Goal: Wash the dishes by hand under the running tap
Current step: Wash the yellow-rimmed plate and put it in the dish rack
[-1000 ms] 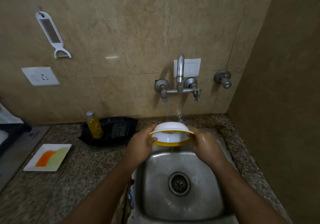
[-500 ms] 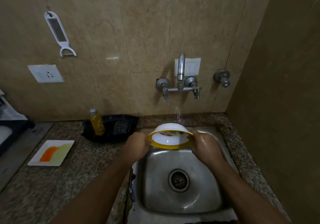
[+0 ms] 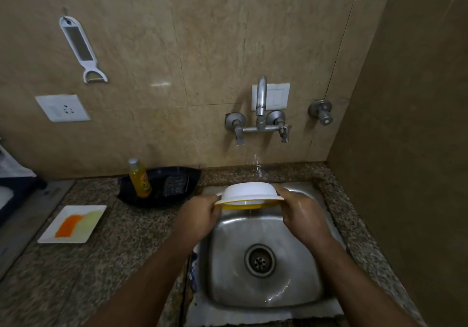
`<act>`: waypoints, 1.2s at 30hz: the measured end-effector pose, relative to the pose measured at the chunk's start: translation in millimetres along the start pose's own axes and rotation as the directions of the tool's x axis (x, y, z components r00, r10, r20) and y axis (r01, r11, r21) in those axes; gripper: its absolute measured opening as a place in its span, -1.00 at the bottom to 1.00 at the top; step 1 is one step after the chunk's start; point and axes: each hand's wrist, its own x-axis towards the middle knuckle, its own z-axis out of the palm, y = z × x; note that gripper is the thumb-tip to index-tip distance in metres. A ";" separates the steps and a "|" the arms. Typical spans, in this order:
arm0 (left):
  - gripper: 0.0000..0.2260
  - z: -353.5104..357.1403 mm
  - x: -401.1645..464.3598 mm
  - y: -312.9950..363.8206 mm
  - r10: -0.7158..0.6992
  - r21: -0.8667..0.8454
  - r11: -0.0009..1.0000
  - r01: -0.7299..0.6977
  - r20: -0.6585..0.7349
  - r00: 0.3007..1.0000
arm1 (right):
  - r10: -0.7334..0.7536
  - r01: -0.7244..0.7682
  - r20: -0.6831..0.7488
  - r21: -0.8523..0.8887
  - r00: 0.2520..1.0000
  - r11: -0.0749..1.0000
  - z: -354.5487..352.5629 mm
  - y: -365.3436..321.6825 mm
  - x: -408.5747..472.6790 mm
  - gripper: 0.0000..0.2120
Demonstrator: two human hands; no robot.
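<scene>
A white bowl (image 3: 249,192) with a yellow rim is held upside down over the back of the steel sink (image 3: 298,228). My left hand (image 3: 197,216) grips its left rim and my right hand (image 3: 301,212) grips its right rim. Water falls from the wall tap (image 3: 260,103) in a thin stream onto the bowl's base and drips off below it. The inside of the bowl is hidden.
A yellow soap bottle (image 3: 139,178) and a dark scrubber (image 3: 176,184) sit in a black tray (image 3: 187,174) left of the sink. A white plate (image 3: 96,212) with orange and pale food lies on the granite counter. A peeler (image 3: 81,48) hangs on the wall.
The bowl has turned from tilted, with its inside facing me, to nearly flat with its base up. Both hands keep their grip on the rim.
</scene>
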 end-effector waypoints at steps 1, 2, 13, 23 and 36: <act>-0.80 -1.8 -2.9 -0.4 0.012 0.003 1.000 -0.012 -0.031 0.999 | -0.014 0.014 -0.025 0.013 1.000 1.000 -1.9 0.0 0.4 -0.53; -0.76 -4.0 -6.1 -1.0 0.028 0.007 1.000 -0.028 -0.061 0.998 | -0.029 0.030 -0.053 0.023 0.998 0.999 -3.7 0.6 0.9 -0.53; -0.81 -28.0 -8.5 -6.0 0.068 0.057 0.997 -0.061 -0.143 0.987 | -0.014 0.014 -0.140 0.000 0.990 1.000 -13.3 -20.3 -0.5 -0.60; -0.74 -59.1 -3.0 -7.6 0.094 0.106 0.992 -0.066 -0.293 0.951 | -0.104 0.103 -0.310 -0.020 0.945 0.994 -33.3 -50.9 13.8 -0.54; -0.74 -35.7 -19.9 -22.5 0.075 0.239 0.966 -0.099 0.109 0.991 | 0.106 -0.095 0.084 -0.124 0.991 0.988 2.5 -51.7 1.8 -0.53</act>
